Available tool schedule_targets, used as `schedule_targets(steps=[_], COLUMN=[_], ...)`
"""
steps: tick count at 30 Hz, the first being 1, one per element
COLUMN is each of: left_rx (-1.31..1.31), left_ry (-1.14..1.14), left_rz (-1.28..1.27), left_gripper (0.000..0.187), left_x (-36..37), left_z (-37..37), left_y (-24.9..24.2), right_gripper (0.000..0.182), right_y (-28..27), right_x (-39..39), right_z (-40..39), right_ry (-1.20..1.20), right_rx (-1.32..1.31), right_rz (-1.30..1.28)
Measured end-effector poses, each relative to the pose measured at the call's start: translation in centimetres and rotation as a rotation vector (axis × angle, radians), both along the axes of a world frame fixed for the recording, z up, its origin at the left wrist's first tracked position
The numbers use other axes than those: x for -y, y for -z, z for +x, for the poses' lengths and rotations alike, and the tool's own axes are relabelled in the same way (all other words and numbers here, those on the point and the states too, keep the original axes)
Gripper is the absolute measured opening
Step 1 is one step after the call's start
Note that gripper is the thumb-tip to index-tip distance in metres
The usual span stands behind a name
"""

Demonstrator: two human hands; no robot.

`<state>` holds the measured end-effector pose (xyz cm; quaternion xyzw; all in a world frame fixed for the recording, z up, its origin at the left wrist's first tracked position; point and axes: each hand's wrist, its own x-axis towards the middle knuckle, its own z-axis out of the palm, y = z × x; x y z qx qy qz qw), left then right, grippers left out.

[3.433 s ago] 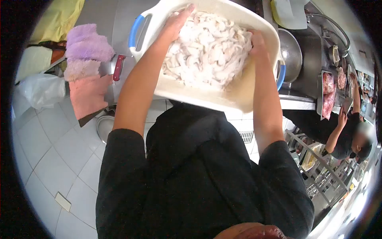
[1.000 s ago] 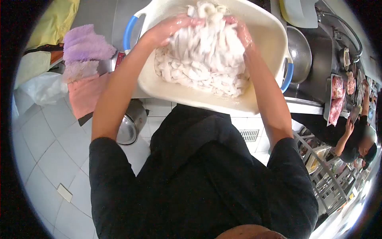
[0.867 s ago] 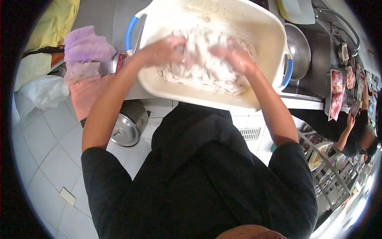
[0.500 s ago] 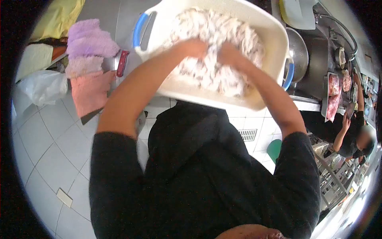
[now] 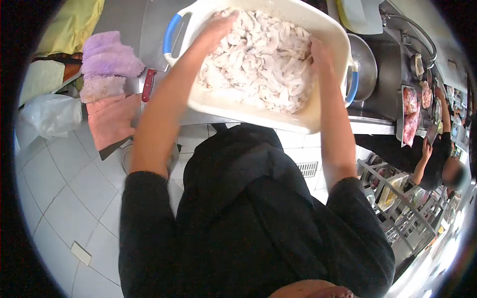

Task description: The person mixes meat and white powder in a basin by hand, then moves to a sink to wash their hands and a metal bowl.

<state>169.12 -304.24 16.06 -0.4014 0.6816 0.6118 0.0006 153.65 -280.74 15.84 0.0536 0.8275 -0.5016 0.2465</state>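
A large cream basin [image 5: 258, 118] with blue handle grips holds a heap of pale, wet-looking raw meat strips [image 5: 263, 64]. My left hand [image 5: 222, 26] is at the heap's far left edge, just inside the wall, its fingers stretched out over the strips. Along the right side of the heap, my right hand [image 5: 322, 53] points down between the strips and the basin wall, fingers extended and partly hidden. Neither hand shows a strip gripped in it.
A red-handled knife [image 5: 148, 85] lies left of the basin, beside purple and orange towels [image 5: 112, 54]. A metal bowl [image 5: 365, 67] stands at the right. Further right, a person [image 5: 432, 154] works near a tray of red meat [image 5: 410, 116]. A drain grate [image 5: 308, 169] is in the tiled floor.
My hands were together in the middle of the strips; they have moved apart, the left to the far left edge and the right to the right side. The heap now looks more spread out.
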Motion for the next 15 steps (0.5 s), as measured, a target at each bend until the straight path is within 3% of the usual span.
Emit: schedule_targets(steps=[3, 6, 10, 13, 14, 15], left_rx=[-0.085, -0.095, -0.112, -0.243, -0.256, -0.305], left_ry=[-0.064, -0.114, -0.080, -0.013, 0.003, 0.024], left_rz=[0.291, 0.549, 0.782, 0.522, 0.410, 0.459], left_gripper=[0.079, 0.077, 0.061, 0.057, 0.056, 0.055], left_x=[1.8, 1.6, 0.3, 0.8, -0.2, -0.1], left_z=[-2.0, -2.9, -2.7, -3.2, -3.0, -3.1], left_y=[4.9, 5.2, 1.6, 4.7, 2.1, 2.6], right_gripper=[0.037, 0.043, 0.047, 0.048, 0.048, 0.048], right_y=[-0.4, 3.5, 8.0, 5.8, 5.4, 5.1], right_x=[1.5, 0.9, 2.6, 4.0, 4.3, 4.3], right_z=[0.5, -1.2, -1.6, -0.1, 0.2, 0.4], right_ry=[0.300, 0.136, 0.048, -0.071, -0.048, -0.027], right_rx=[0.288, 0.438, 0.525, 0.584, 0.606, 0.627], right_rz=[-0.318, -0.714, -0.854, -0.910, -0.925, -0.938])
